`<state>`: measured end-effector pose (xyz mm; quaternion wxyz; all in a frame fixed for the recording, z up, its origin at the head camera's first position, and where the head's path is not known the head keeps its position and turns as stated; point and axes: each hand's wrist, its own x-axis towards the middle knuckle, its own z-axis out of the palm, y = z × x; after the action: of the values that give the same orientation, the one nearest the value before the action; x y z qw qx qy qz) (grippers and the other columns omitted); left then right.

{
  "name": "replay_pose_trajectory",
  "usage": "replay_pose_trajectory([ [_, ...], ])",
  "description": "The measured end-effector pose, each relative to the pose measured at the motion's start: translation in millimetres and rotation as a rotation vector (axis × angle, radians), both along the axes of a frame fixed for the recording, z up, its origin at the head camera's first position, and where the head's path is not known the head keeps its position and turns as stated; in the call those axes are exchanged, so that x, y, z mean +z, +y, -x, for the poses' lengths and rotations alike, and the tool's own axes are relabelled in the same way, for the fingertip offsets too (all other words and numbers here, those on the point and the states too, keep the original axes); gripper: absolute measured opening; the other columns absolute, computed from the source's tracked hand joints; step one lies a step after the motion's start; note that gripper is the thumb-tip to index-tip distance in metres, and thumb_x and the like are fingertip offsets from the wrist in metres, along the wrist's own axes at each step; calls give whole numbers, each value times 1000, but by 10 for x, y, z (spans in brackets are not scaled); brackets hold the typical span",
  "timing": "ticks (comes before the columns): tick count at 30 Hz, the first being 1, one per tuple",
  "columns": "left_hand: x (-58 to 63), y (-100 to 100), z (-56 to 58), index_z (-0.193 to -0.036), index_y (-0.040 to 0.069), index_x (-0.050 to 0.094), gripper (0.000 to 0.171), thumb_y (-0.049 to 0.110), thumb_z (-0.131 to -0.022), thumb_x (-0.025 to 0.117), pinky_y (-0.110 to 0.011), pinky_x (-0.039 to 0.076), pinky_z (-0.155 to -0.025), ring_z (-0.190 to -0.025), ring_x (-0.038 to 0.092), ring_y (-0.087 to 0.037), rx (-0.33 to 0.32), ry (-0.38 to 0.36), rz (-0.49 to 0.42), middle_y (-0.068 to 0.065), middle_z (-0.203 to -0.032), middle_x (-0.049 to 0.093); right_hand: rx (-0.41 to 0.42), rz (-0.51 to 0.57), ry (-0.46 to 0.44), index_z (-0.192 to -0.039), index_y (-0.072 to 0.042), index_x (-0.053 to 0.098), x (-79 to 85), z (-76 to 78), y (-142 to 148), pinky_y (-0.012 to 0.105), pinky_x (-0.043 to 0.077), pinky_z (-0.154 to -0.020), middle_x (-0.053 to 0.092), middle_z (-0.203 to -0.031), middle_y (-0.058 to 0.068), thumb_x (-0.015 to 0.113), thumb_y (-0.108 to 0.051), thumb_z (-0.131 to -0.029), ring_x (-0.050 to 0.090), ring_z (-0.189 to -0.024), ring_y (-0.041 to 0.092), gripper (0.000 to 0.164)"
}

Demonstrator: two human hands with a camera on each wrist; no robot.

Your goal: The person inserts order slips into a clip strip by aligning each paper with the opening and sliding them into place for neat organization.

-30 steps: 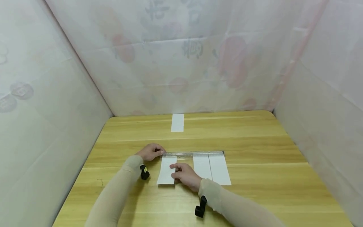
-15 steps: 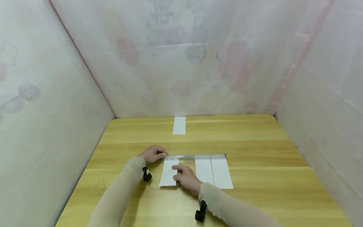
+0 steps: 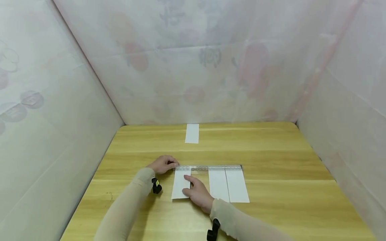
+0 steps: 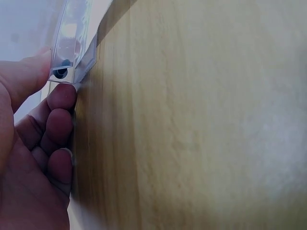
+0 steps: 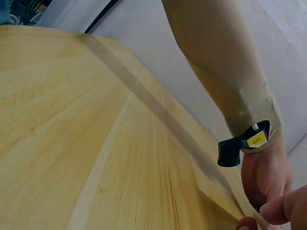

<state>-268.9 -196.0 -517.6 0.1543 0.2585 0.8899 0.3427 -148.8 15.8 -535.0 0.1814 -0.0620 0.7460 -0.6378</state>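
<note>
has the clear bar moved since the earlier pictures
No: in the head view, the clear bar shows no visible shift either way against the far white card on the table.

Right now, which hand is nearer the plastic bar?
Left: the left hand pinches the plastic bar at its left end; the right hand is on its near side, holding a white card.

Right hand covers part of the leftmost white strip; right wrist view crops this hand. Wall characters are blurred.
</note>
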Motion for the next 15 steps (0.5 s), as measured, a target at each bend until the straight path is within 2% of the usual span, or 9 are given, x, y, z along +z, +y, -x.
replay_pose_trajectory([
  [1, 15, -13, 9, -104, 14, 73, 19, 20, -99, 56, -37, 48, -86, -97, 60, -15, -6, 6, 0, 2, -103, 67, -4, 9, -5, -143, -3, 42, 17, -5, -6, 42, 42, -94, 36, -147, 19, 63, -8, -86, 51, -105, 25, 61],
  [3, 36, -25, 28, -104, 14, 73, 19, 19, -99, 56, -37, 48, -86, -97, 60, -15, -14, 23, 1, 1, -103, 67, -23, 36, -26, -140, -1, 45, 35, -6, -12, 37, 47, -81, 44, -137, 20, 63, -7, -86, 55, -87, 21, 58],
  [5, 46, -24, 44, -103, 13, 74, 19, 19, -99, 57, -36, 48, -85, -96, 60, -15, -24, 35, 3, 2, -102, 68, -59, 70, -49, -135, 2, 45, 46, -10, -1, 32, 49, -68, 52, -119, 19, 62, -6, -86, 52, -70, 17, 53],
  [8, 41, -8, 47, -104, 14, 74, 19, 20, -99, 57, -35, 48, -85, -95, 60, -13, -23, 24, 2, 2, -102, 67, -125, 146, -107, -129, 7, 38, 55, -27, 30, 32, 51, -63, 55, -97, 16, 60, -6, -88, 54, -68, 18, 48],
  [11, 22, 1, 42, -104, 16, 74, 19, 21, -99, 57, -34, 48, -84, -94, 59, -11, -13, 2, 5, 3, -102, 67, -155, 222, -180, -126, 7, 32, 72, -32, 53, 32, 53, -62, 56, -88, 14, 59, -8, -90, 57, -67, 20, 47],
  [15, 18, -8, 46, -105, 14, 73, 19, 20, -99, 56, -35, 48, -84, -95, 59, -13, -23, 5, -4, 2, -102, 67, -123, 289, -270, -115, 8, 43, 112, 5, 55, 32, 54, -62, 56, -76, 11, 56, -12, -94, 61, -68, 22, 32],
])
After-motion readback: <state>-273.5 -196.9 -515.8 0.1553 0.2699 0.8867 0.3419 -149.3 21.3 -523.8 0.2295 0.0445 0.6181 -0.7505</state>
